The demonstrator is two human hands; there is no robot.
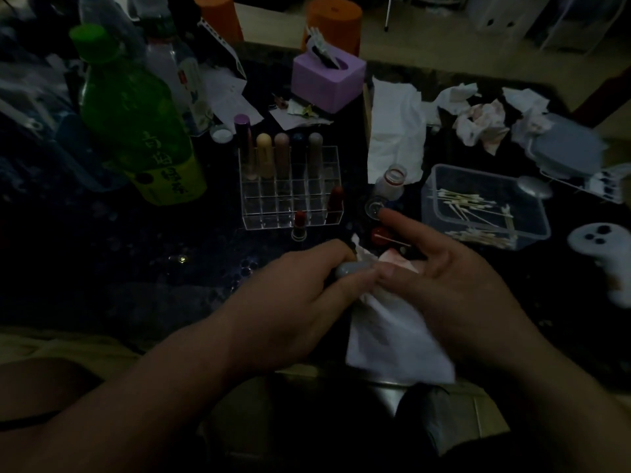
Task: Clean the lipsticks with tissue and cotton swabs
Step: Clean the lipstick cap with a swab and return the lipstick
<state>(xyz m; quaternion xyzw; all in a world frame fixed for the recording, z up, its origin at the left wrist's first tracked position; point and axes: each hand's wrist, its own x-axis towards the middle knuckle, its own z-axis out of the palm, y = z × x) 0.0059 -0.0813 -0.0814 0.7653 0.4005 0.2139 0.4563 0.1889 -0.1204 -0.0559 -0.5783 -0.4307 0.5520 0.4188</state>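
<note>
My left hand [293, 295] grips a pale grey lipstick tube [351, 269] near the table's front edge. A white tissue [392, 336] with pink stains wraps the tube's far end and hangs down. My right hand [454, 278] holds that tissue against its palm, with the index finger stretched out. Behind the hands stands a clear acrylic organizer [290, 189] with several lipsticks in its back row and a red lipstick [335, 203] at its right front. Another red lipstick [299, 225] stands on the table in front of it. A clear box of cotton swabs [485, 206] sits to the right.
A green bottle [136, 117] and clear bottles crowd the left. A purple tissue box [327, 80] stands at the back. Crumpled stained tissues [481, 124] and a flat tissue [392, 131] lie at the back right. A small open bottle [391, 182] stands beside the swab box.
</note>
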